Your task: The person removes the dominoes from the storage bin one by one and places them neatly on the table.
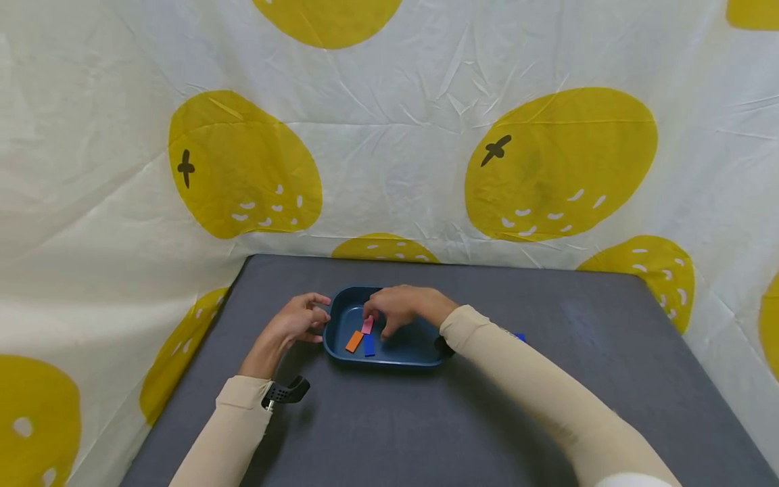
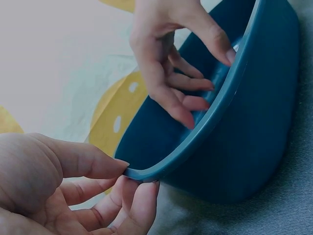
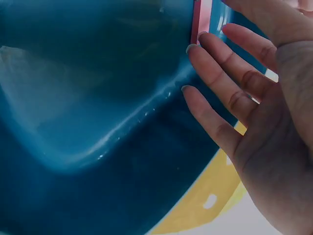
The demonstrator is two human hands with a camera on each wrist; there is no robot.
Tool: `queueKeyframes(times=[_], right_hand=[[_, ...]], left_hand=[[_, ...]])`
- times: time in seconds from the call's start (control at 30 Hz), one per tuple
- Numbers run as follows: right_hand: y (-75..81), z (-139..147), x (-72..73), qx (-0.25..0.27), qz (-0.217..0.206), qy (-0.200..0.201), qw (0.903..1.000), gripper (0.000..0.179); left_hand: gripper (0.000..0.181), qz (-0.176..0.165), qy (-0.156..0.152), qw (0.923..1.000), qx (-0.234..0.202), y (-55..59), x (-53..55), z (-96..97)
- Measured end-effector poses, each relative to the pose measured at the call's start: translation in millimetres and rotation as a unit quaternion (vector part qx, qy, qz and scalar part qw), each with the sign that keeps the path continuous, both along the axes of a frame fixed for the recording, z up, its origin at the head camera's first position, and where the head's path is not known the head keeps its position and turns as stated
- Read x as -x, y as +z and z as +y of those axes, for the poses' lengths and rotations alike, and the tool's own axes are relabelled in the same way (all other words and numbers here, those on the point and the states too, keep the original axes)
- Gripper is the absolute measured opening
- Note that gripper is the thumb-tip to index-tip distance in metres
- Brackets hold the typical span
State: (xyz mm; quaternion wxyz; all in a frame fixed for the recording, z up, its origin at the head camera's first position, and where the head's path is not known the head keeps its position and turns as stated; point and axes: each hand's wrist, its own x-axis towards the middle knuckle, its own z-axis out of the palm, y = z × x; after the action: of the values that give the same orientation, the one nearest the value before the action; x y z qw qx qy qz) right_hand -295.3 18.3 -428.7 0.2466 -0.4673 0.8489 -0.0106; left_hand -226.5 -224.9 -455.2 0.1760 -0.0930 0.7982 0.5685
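A dark blue plastic tub (image 1: 389,366) stands on the grey table. My left hand (image 1: 298,319) is at its left end; in the left wrist view its thumb and fingers pinch the tub's rim (image 2: 146,174). Inside the tub lie an orange block (image 1: 354,341), a blue block (image 1: 369,345) and a pink block (image 1: 368,325), close together toward the left. My right hand (image 1: 398,308) reaches into the tub with thumb and fingers spread apart. Its fingertips are at the pink block (image 3: 201,22), and whether they touch it I cannot tell. The right forearm covers the tub's right end.
Another blue piece (image 1: 519,337) shows on the table just beyond the right forearm, mostly hidden. The grey tabletop (image 1: 389,426) extends around the tub. Behind it hangs a white cloth (image 1: 389,176) with yellow fruit shapes.
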Motion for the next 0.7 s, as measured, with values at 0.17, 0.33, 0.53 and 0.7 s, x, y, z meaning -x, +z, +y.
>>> queueKeyframes(times=[0.17, 0.33, 0.53, 0.7], right_hand=[[-6.3, -3.2, -0.2, -0.015, -0.004, 0.002, 0.9999, 0.061], [-10.6, -3.7, -0.7, -0.018, -0.008, 0.007, 0.9998, 0.059], [-10.2, -0.4, 1.7, -0.016, -0.015, 0.005, 0.9998, 0.051], [-10.0, -1.5, 4.3, -0.023, 0.012, 0.006, 0.9996, 0.053]], left_hand=[[0.041, 0.001, 0.003, 1.0000, -0.001, -0.3, 0.1, 1.2], [0.041, 0.001, 0.003, 1.0000, -0.002, 0.0, -0.7, 1.7], [0.041, 0.004, 0.001, 1.0000, 0.000, 1.5, -1.6, 1.9], [0.041, 0.004, 0.002, 1.0000, 0.002, 2.0, -1.6, 2.0]])
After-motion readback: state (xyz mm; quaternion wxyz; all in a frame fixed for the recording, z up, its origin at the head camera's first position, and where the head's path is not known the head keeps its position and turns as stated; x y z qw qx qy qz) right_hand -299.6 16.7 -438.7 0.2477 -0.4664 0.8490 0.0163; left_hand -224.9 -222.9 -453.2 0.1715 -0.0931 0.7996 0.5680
